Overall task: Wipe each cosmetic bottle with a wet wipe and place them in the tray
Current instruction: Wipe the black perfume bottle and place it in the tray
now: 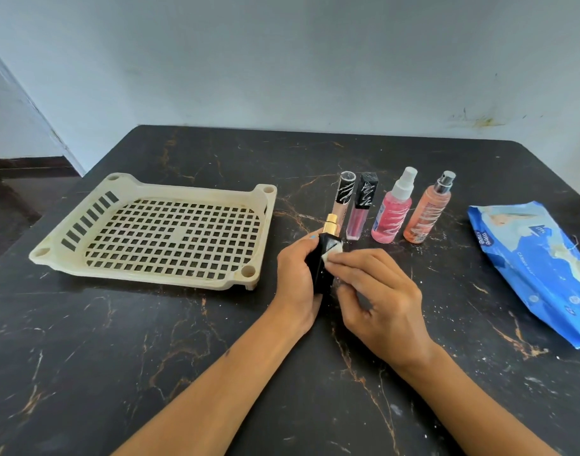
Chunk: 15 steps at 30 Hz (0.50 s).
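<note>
My left hand [297,278] grips a black bottle [323,264] with a gold sprayer top, held just above the table. My right hand [379,294] pinches a small white wet wipe [329,255] against the bottle's upper side. Behind them stand a beige tube [342,197], a pink gloss tube [359,212], a pink spray bottle [392,209] and an orange spray bottle [428,209], all streaked with white marks. The cream perforated tray [150,274] lies at the left with nothing in it.
A blue wet-wipe pack [532,268] lies at the right, near the edge of the black marble-patterned table [117,357]. White crumbs speckle the tabletop around the bottles. A pale wall runs along the table's far edge.
</note>
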Tool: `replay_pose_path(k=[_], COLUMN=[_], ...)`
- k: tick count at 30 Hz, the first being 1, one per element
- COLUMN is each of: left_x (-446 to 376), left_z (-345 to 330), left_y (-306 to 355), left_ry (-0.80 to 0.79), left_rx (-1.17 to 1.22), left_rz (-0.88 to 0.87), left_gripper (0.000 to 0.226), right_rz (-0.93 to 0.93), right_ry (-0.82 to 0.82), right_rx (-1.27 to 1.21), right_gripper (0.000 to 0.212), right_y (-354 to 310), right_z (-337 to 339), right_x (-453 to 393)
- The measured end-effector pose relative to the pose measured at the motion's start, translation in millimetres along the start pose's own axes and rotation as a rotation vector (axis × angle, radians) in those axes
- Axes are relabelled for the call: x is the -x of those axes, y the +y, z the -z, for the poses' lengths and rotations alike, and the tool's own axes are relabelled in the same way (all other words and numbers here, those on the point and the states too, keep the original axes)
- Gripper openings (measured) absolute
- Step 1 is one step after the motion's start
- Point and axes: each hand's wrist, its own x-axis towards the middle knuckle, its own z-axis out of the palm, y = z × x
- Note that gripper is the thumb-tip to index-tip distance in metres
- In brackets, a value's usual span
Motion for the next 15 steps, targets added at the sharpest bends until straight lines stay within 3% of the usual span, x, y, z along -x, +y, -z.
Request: replay_pose_path(k=[5, 15], left_x=[0.5, 0.1], left_z=[-0.7, 1.3], left_y=[-3.6, -7.4], left_ry=[0.019, 0.071], left_rx=[-0.033, -0.010], left_rz=[-0.053, -0.033], left_gripper=[0.020, 0.019], right_rz=[-0.084, -0.032], right_ry=[0.010, -0.031], right_rx=[0.022, 0.002], right_gripper=[0.023, 0.022], right_y=[-0.4, -7.1], right_z=[2.8, 3.4], right_x=[0.3, 1.7])
